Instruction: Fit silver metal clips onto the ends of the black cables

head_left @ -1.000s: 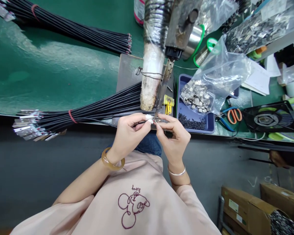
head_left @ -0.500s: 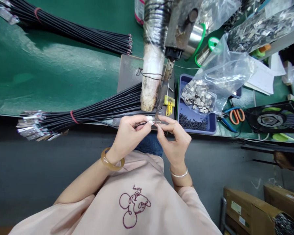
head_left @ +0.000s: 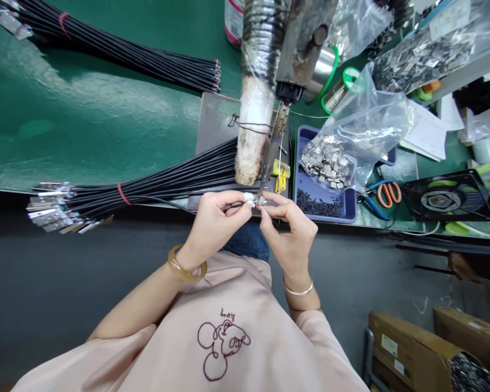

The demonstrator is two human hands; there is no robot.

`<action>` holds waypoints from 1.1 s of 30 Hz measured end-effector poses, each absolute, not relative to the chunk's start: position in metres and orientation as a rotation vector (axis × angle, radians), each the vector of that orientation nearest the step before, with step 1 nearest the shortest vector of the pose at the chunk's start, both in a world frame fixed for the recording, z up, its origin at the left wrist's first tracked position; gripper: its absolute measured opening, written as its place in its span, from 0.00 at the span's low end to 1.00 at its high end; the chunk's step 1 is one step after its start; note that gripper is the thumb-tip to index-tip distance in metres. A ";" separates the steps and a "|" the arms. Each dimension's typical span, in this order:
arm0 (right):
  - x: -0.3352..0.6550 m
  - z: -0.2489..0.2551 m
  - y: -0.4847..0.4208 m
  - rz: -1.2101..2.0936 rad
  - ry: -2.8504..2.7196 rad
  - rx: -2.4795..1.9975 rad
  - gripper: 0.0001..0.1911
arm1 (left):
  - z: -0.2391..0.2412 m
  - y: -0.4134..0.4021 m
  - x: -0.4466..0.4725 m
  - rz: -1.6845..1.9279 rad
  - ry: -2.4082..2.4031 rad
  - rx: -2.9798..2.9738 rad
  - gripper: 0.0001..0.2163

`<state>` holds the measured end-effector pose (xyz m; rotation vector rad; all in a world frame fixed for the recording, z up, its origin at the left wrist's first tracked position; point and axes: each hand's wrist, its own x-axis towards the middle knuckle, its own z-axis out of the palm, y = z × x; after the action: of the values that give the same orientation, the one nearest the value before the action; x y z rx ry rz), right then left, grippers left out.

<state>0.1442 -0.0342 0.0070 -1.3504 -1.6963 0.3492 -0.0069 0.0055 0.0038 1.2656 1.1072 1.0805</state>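
My left hand (head_left: 216, 220), with white wraps on its thumb and index fingertips, is closed in a pinch on a black cable (head_left: 179, 206). The cable runs in from the left, beside a banded bundle of black cables (head_left: 167, 177). Between the two hands sits a small silvery metal connector piece (head_left: 262, 200) at the cable's end. My right hand (head_left: 292, 226) pinches this piece between thumb and fingers; its exact shape is partly hidden by the fingertips. Just above the fingers stands the tip of a soldering iron (head_left: 274, 144), close to the connector.
A white-wrapped duct (head_left: 251, 130) hangs beside the iron. To the right, a blue tray (head_left: 351, 213) holds a bag of metal shells (head_left: 329, 160) and small black pieces. Orange-handled pliers (head_left: 389, 193) and a fan (head_left: 449, 196) lie farther right. Another cable bundle (head_left: 134, 51) is at the back.
The metal piece at my right fingertips is turned and shows a broader shiny side. Both hands stay nearly in place, and the view has shifted slightly.
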 end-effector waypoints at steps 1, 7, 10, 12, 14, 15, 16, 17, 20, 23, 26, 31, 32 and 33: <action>0.144 0.007 -0.035 0.341 -1.695 -1.354 0.06 | 0.004 0.005 -0.007 1.084 1.104 1.270 0.07; 0.144 0.006 -0.034 0.296 -1.702 -1.349 0.06 | 0.005 0.004 -0.004 1.123 1.121 1.320 0.06; 0.144 0.006 -0.031 0.272 -1.699 -1.337 0.06 | 0.005 0.003 -0.003 1.149 1.116 1.331 0.07; 0.143 0.006 -0.031 0.263 -1.691 -1.332 0.06 | 0.005 0.003 -0.003 1.173 1.116 1.334 0.07; 0.143 0.006 -0.031 0.258 -1.690 -1.328 0.06 | 0.004 0.002 -0.003 1.184 1.117 1.345 0.07; 0.143 0.006 -0.031 0.257 -1.693 -1.326 0.06 | 0.004 0.002 -0.003 1.180 1.117 1.352 0.07; 0.143 0.006 -0.032 0.256 -1.697 -1.323 0.06 | 0.004 0.002 -0.003 1.173 1.116 1.359 0.07; 0.143 0.006 -0.032 0.254 -1.703 -1.322 0.06 | 0.003 0.002 -0.003 1.164 1.116 1.362 0.07; 0.143 0.006 -0.033 0.254 -1.723 -1.325 0.06 | 0.001 0.002 -0.003 1.138 1.129 1.344 0.07; 0.144 0.006 -0.033 0.238 -1.749 -1.307 0.07 | 0.000 0.001 -0.003 1.118 1.133 1.328 0.06; 0.144 0.005 -0.034 0.189 -1.767 -1.290 0.07 | 0.000 0.000 -0.003 1.102 1.130 1.339 0.06; 0.142 0.001 -0.038 0.161 -1.681 -1.301 0.08 | 0.000 0.000 -0.007 1.092 1.120 1.267 0.03; 0.142 0.001 -0.038 0.229 -1.632 -1.310 0.07 | 0.000 0.001 -0.008 1.095 1.103 1.233 0.03; 0.142 0.000 -0.038 0.326 -1.585 -1.322 0.05 | 0.000 0.001 -0.009 1.094 1.075 1.200 0.03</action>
<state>0.1423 -0.0380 0.0004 -1.3222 -1.5853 0.3265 -0.0094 0.0011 0.0004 1.2005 1.0745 1.0941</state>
